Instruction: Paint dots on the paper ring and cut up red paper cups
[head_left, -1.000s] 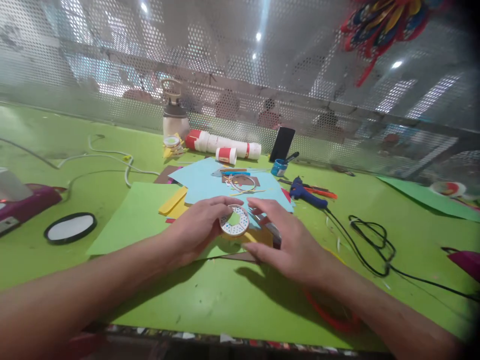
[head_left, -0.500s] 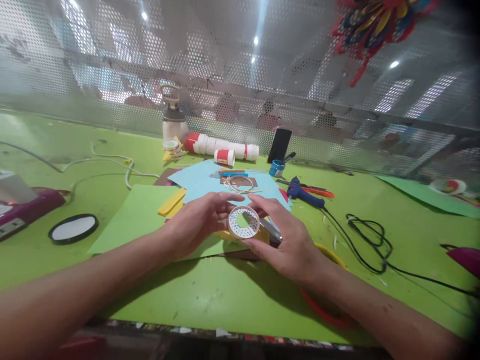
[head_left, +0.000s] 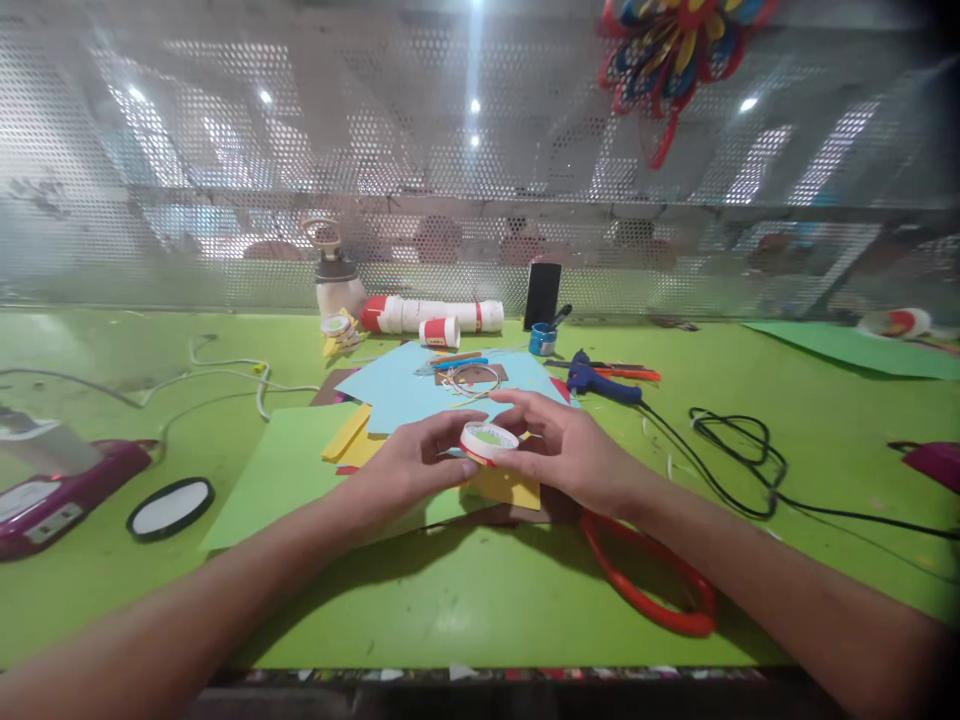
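Between my two hands is a short ring cut from a paper cup (head_left: 489, 441), with a white rim, a bit of red on its outside and a dotted lining. Green shows through its middle. My right hand (head_left: 574, 445) grips it from the right, thumb in front and fingers behind. My left hand (head_left: 416, 455) closes on its left edge with thumb and fingertips. Just below lies a piece of yellow paper (head_left: 510, 489). A large red scissor handle (head_left: 649, 590) rests under my right forearm; the rest of the scissors is hidden.
Light blue paper (head_left: 390, 385) and green paper (head_left: 259, 475) lie ahead and left. A blue glue gun (head_left: 604, 384) trails a black cord (head_left: 731, 450). Along the back stand a white tube (head_left: 450, 315), a small cup (head_left: 439, 332) and a phone (head_left: 542, 294). A purple power strip (head_left: 82, 500) is left.
The ring has tilted from facing me to nearly level, its rim now upward. My left hand has come in to touch it. The red scissor handle shows more; the view has shifted.
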